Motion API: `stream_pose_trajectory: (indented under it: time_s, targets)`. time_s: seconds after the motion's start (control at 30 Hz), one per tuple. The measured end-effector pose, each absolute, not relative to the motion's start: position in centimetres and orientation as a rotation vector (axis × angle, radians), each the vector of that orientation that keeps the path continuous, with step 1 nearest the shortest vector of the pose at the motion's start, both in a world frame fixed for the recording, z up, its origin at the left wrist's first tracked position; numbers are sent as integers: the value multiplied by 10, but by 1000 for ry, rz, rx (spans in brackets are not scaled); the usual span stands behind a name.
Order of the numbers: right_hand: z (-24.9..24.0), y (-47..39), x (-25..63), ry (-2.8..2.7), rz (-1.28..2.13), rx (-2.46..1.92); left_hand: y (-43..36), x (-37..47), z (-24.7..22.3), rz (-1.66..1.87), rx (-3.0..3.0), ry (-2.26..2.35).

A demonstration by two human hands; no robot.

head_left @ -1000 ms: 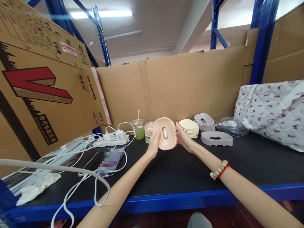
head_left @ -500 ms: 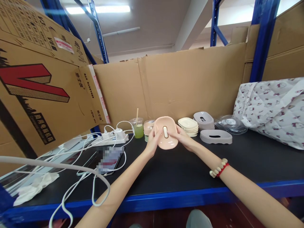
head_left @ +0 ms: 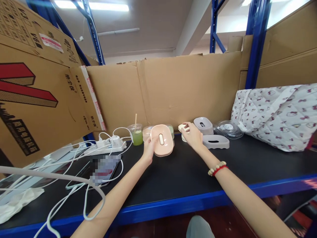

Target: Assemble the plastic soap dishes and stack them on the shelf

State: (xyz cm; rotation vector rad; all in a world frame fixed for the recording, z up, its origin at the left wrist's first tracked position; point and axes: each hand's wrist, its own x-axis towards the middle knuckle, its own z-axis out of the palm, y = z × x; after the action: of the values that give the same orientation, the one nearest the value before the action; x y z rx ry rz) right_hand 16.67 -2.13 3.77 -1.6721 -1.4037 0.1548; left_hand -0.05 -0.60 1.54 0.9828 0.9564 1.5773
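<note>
Overall, we note a black-topped table with a blue front edge, backed by a tall cardboard panel. A large printed cardboard box looms on the left side, and a white quilted bag with a small printed pattern rests on the right. On the left part of the table we record a white power strip with plugs and cables, and nearer the front edge a phone, its screen blurred. On the right part, a clear plastic lid lies near the bag; in front of it and to its left sits a low grey ring with a slot, with a taller grey container just behind.

We find the pink dish near the middle, raised in front of the person and tilted so that its glossy face shows; a pale rounded bar sits at its centre. The left hand pinches its left edge, thumb across the face. Behind it and to the left stands a clear cup of green drink with a straw.

The right hand reaches the cream pieces left of the grey container, its fingers gripping the upper part; how many it grips we cannot tell. At that wrist we observe a pale beaded bracelet beside a red band.
</note>
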Motion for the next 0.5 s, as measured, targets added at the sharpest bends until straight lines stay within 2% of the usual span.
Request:
stream_pose_trajectory:
  time_s: [0.27, 0.37, 0.5]
  targets:
    - [32, -19, 218, -931, -114, -2004, 2, -12, 17, 1573, 820, 1012]
    - [23, -18, 240, -775, -80, -2062, 2, -14, 17, 1568, 823, 1005]
    - [19, -19, 255, -907, 18, -2140, -1, -11, 20, 1560, 828, 972]
